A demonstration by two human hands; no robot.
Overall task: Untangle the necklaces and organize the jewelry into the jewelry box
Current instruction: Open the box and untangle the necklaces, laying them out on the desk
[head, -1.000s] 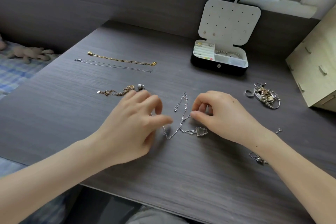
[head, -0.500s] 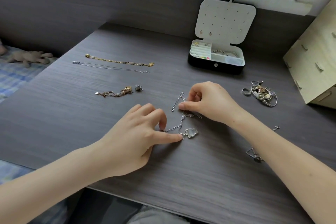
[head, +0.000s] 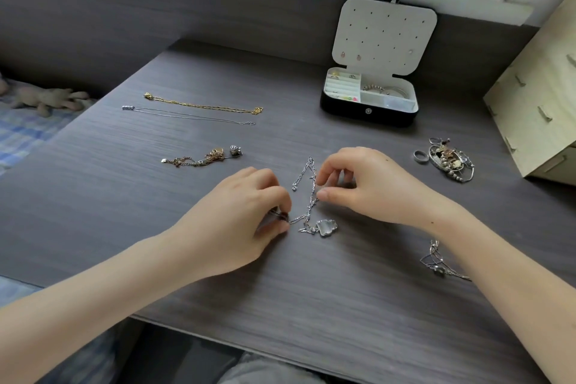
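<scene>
A silver chain necklace (head: 307,196) with a pale cloud-shaped pendant (head: 326,227) lies in the middle of the dark desk. My left hand (head: 237,218) pinches its lower left end against the desk. My right hand (head: 367,187) pinches the chain higher up, at its right side. The open black jewelry box (head: 369,115) stands at the back, its white lid upright with a few earrings, rings and a bracelet inside. A gold necklace (head: 202,104) and a thin silver necklace (head: 187,115) lie straight at the back left.
A tangled gold and silver bracelet clump (head: 205,158) lies left of centre. A ring (head: 420,155) and a heap of jewelry (head: 450,160) sit at the right. Another silver chain (head: 436,262) lies under my right forearm. A pale wooden box (head: 539,109) stands far right.
My left hand has slid left along the chain and now pinches its end. My right hand has shifted slightly right, drawing the chain out; the pendant stays below.
</scene>
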